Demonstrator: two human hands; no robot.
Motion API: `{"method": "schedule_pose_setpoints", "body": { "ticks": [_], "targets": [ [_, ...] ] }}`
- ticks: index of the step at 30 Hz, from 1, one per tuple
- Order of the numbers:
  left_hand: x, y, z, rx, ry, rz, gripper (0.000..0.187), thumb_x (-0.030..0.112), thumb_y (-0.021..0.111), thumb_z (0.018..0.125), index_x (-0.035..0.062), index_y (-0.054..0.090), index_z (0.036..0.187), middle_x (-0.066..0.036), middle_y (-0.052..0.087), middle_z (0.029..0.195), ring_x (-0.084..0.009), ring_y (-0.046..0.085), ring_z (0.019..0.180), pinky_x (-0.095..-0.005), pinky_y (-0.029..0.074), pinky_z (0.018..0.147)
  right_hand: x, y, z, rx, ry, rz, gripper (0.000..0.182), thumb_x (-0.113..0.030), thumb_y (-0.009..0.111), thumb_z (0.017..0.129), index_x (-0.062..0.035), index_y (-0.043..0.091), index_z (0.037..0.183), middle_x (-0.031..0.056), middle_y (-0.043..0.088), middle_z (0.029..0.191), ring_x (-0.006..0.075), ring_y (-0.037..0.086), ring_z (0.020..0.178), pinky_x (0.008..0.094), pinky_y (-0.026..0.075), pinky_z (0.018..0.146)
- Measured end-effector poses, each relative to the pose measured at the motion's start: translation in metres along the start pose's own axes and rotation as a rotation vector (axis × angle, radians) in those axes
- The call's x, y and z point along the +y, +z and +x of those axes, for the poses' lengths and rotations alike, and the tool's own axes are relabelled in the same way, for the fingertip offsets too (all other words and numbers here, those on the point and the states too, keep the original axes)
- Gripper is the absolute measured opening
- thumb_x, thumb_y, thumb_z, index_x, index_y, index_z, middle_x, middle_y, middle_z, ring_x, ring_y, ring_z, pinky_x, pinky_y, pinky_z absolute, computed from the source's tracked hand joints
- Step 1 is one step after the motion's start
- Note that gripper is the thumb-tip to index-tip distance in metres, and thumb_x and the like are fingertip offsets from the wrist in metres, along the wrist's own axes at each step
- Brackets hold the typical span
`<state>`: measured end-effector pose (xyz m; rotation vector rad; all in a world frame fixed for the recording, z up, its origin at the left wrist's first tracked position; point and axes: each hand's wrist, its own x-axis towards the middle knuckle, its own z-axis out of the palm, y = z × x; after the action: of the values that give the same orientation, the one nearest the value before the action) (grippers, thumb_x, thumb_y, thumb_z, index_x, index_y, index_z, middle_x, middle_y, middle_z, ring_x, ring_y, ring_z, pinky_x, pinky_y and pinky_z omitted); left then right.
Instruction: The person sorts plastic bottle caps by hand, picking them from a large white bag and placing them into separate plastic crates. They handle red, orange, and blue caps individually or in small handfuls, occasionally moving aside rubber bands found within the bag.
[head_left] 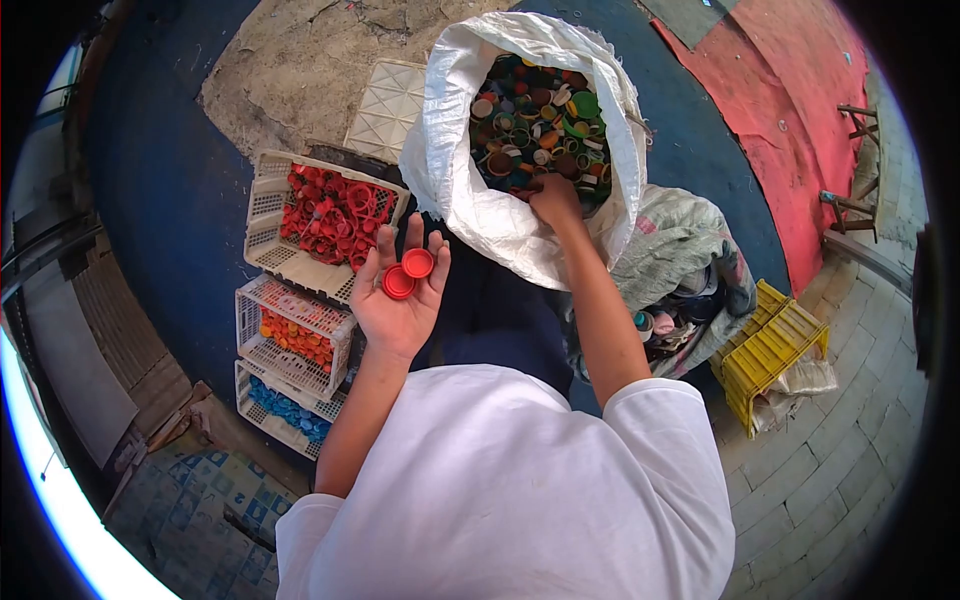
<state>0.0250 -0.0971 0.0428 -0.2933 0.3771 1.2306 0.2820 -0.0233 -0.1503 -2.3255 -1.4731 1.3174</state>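
My left hand [398, 315] is palm up with its fingers apart, and two red bottle caps [409, 274] lie on the fingers. It is beside a cream plastic crate [265, 212] that holds many red caps [335, 215]. My right hand [555, 202] reaches over the near rim of a white woven sack [500, 235]. Its fingers are curled down among mixed-colour bottle caps [540, 125]; the fingertips are partly hidden, so I cannot make out what they grip.
Two more crates stand at the left, with orange caps [296, 338] and blue caps [285, 408]. To the right are a greyish woven sack [675, 235] with mixed items and a yellow crate [765, 350]. Red matting [770, 130] and a wooden stool [850, 212] lie beyond.
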Motion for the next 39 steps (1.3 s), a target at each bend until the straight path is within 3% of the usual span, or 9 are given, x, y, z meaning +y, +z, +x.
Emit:
{"method": "schedule_pose_setpoints", "body": {
  "ticks": [4,7,13,19,22,25,27,34,39],
  "targets": [
    [-0.003,0.002,-0.002,0.020,-0.007,0.015,0.031,0.028,0.048,0.104,0.0148,0.067,0.123,-0.013,0.053,0.145,-0.0359,0.049,0.134,-0.0497,0.038,0.116,-0.001,0.002,-0.002,0.039,0.052,0.038,0.022,-0.020,0.072,0.080,-0.0118,0.077,0.099,0.0149,0.073,0.105,0.0338,0.069,0.101,0.0426,0.054,0.087],
    [-0.004,0.004,-0.003,0.030,-0.023,0.007,0.031,0.028,0.047,0.104,0.0147,0.067,0.124,-0.014,0.054,0.144,-0.0362,0.050,0.133,-0.0499,0.038,0.116,0.004,-0.004,-0.002,0.013,-0.038,0.104,0.022,-0.020,0.075,0.079,-0.0096,0.077,0.098,0.0146,0.074,0.101,0.0328,0.070,0.098,0.0422,0.054,0.085],
    [-0.009,0.007,0.001,0.032,-0.045,0.039,0.031,0.028,0.047,0.103,0.0137,0.068,0.122,-0.015,0.055,0.143,-0.0364,0.050,0.132,-0.0500,0.039,0.115,0.012,-0.024,-0.027,0.117,-0.124,0.490,0.023,-0.019,0.081,0.076,-0.0046,0.074,0.093,0.0086,0.073,0.086,0.0201,0.069,0.082,0.0334,0.053,0.075],
    [-0.022,0.023,0.015,-0.005,-0.097,0.013,0.031,0.026,0.047,0.102,0.0107,0.067,0.120,-0.018,0.056,0.140,-0.0399,0.053,0.129,-0.0516,0.041,0.114,0.018,-0.038,-0.042,0.205,0.033,0.868,0.024,-0.020,0.080,0.080,-0.0031,0.071,0.096,0.0058,0.072,0.082,0.0155,0.066,0.070,0.0297,0.052,0.068],
    [-0.023,0.026,0.018,-0.008,-0.107,0.077,0.031,0.028,0.048,0.103,0.0128,0.069,0.119,-0.016,0.056,0.140,-0.0367,0.051,0.130,-0.0509,0.041,0.114,0.026,-0.042,-0.043,0.221,0.016,0.946,0.026,-0.022,0.078,0.084,-0.0020,0.069,0.100,0.0026,0.070,0.081,0.0100,0.063,0.067,0.0240,0.050,0.060],
    [-0.020,0.026,0.022,-0.008,-0.103,0.085,0.031,0.028,0.048,0.103,0.0124,0.069,0.119,-0.016,0.057,0.140,-0.0367,0.051,0.130,-0.0506,0.041,0.114,0.028,-0.037,-0.038,0.442,0.009,0.731,0.027,-0.021,0.077,0.085,-0.0024,0.070,0.103,0.0036,0.070,0.081,0.0122,0.064,0.069,0.0271,0.050,0.062],
    [-0.018,0.025,0.022,-0.011,-0.108,0.071,0.031,0.029,0.048,0.103,0.0119,0.069,0.119,-0.016,0.056,0.140,-0.0367,0.051,0.131,-0.0504,0.041,0.114,0.022,-0.041,-0.046,0.459,-0.010,0.601,0.028,-0.019,0.077,0.084,-0.0021,0.070,0.105,0.0090,0.072,0.084,0.0186,0.068,0.074,0.0318,0.052,0.067],
    [-0.012,0.025,0.026,-0.022,-0.071,0.038,0.032,0.029,0.048,0.103,0.0104,0.068,0.120,-0.017,0.055,0.141,-0.0372,0.051,0.131,-0.0504,0.040,0.114,-0.003,-0.027,-0.042,0.318,-0.115,0.260,0.024,-0.019,0.073,0.083,-0.0093,0.072,0.105,0.0140,0.074,0.093,0.0326,0.071,0.087,0.0412,0.054,0.075],
    [-0.009,0.023,0.028,-0.026,-0.078,0.022,0.033,0.029,0.048,0.103,0.0098,0.067,0.122,-0.017,0.056,0.141,-0.0377,0.050,0.131,-0.0509,0.040,0.114,-0.023,-0.010,-0.013,0.327,-0.104,-0.052,0.021,-0.026,0.070,0.086,-0.0140,0.073,0.103,0.0125,0.073,0.092,0.0343,0.070,0.089,0.0452,0.054,0.075]
  ]
}}
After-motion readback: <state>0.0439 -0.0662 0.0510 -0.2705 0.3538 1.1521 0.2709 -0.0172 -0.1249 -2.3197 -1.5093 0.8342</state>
